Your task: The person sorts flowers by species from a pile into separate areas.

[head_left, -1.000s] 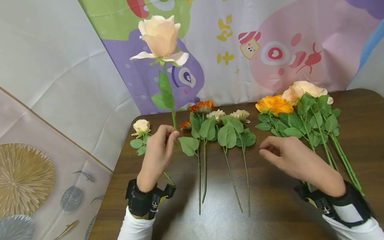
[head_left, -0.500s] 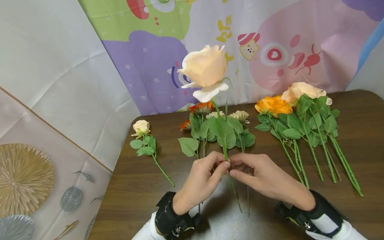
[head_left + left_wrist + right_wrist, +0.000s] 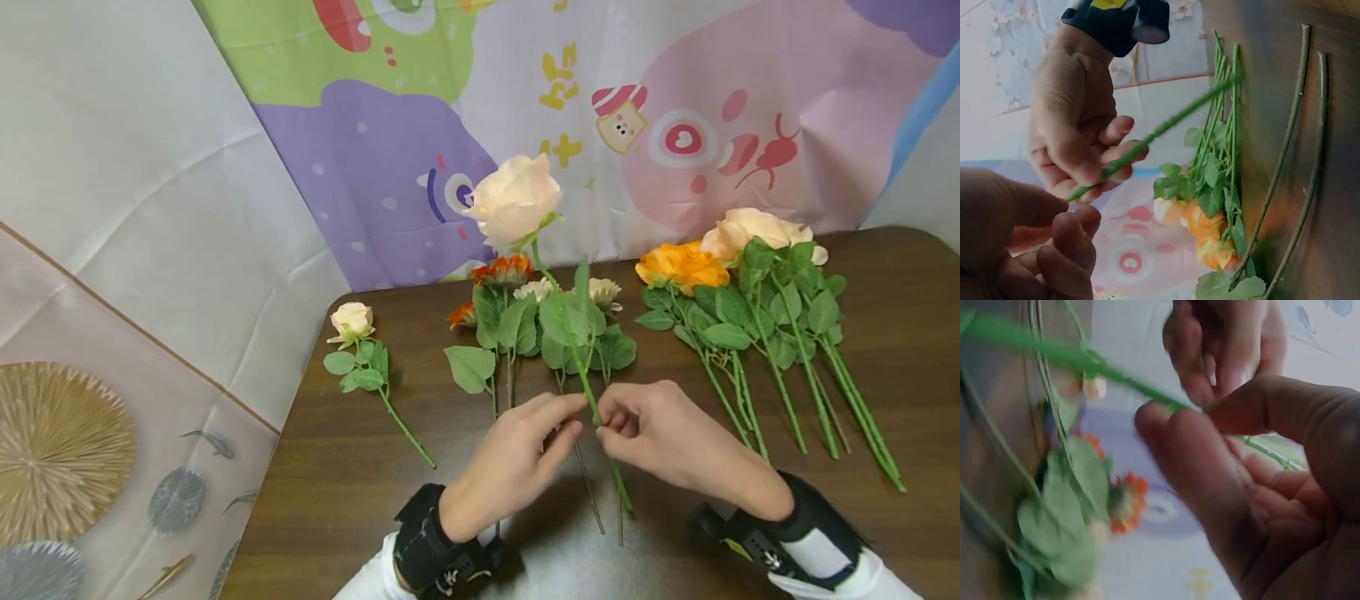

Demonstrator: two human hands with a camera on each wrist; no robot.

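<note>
A large cream rose (image 3: 517, 200) stands tilted over the middle of the table, its leafy green stem (image 3: 1172, 119) slanting down to the right. My right hand (image 3: 667, 433) pinches this stem between thumb and forefinger, also seen in the right wrist view. Close beside it, my left hand (image 3: 517, 454) has curled fingers at the stem, the forefinger touching it just above the right hand's pinch. Part of the stem is hidden behind the fingers in the left wrist view. Behind the hands lie orange flowers (image 3: 502, 271) and pale flowers (image 3: 604, 293) with thin stems.
A small cream rose (image 3: 352, 323) lies on the left of the dark wooden table (image 3: 300, 517). On the right lies a bunch with orange roses (image 3: 681, 265) and peach roses (image 3: 757, 233), stems toward me. A printed cloth (image 3: 405, 175) hangs behind.
The left hand has carried the rose from the left to the middle. The right hand has come in from the right and taken hold of the stem. The bloom has since sunk lower.
</note>
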